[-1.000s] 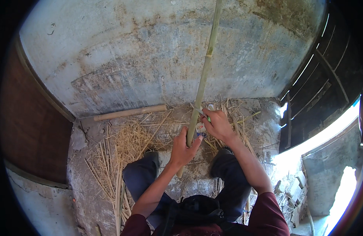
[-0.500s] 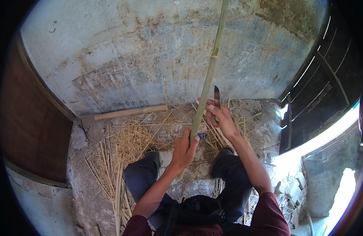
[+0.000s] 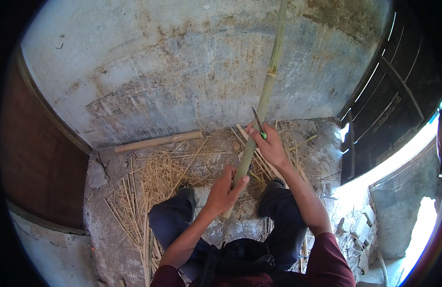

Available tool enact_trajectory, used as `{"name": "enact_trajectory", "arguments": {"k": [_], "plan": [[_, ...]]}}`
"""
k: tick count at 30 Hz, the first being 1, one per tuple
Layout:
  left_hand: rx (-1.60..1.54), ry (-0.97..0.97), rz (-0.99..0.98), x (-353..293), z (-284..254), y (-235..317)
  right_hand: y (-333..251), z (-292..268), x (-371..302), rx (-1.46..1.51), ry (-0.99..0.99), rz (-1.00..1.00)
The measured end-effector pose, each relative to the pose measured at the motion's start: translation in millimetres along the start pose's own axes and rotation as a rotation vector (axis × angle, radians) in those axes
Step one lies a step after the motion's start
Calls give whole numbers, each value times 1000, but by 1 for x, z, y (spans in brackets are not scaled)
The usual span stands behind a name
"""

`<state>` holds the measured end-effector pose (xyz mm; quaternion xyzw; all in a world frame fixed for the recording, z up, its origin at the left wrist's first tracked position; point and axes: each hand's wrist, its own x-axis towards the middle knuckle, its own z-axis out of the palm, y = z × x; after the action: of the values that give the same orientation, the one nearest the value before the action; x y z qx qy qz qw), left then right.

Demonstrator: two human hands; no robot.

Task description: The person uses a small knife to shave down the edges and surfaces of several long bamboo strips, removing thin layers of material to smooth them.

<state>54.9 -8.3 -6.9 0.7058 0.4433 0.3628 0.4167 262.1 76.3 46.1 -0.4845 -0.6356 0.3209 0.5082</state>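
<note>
Lying about the floor are pale shavings (image 3: 158, 174), a cut bamboo length (image 3: 158, 141) along the stained wall (image 3: 154, 71), and strips (image 3: 266, 168) near the right shoe (image 3: 267, 189). A green bamboo pole (image 3: 267, 91) slants away and rightward from between the legs (image 3: 169, 215). The left hand (image 3: 224, 193) curls round its lower part; the right hand (image 3: 272, 148), partly covering it, grips a knife (image 3: 257, 117).

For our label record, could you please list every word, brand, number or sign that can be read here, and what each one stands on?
There is no readable text in this view.
Bamboo pole: none visible.
Knife in the right hand: no marking discernible; too small to rule one out.
Wall: stains and a small dark squiggle at upper left, no legible letters.
</note>
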Motion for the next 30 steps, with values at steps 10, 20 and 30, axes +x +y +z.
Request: {"name": "enact_trajectory", "arguments": {"k": [10,20,30], "plan": [[-103,14,-79,-26,28,-2,6,-19,6,-208,159,-65],[-304,104,-1,-55,56,3,-52,-6,-6,-161,32,-151],[-837,-84,-153,-129,16,69,-67,-21,-74,183,-224,-72]]}}
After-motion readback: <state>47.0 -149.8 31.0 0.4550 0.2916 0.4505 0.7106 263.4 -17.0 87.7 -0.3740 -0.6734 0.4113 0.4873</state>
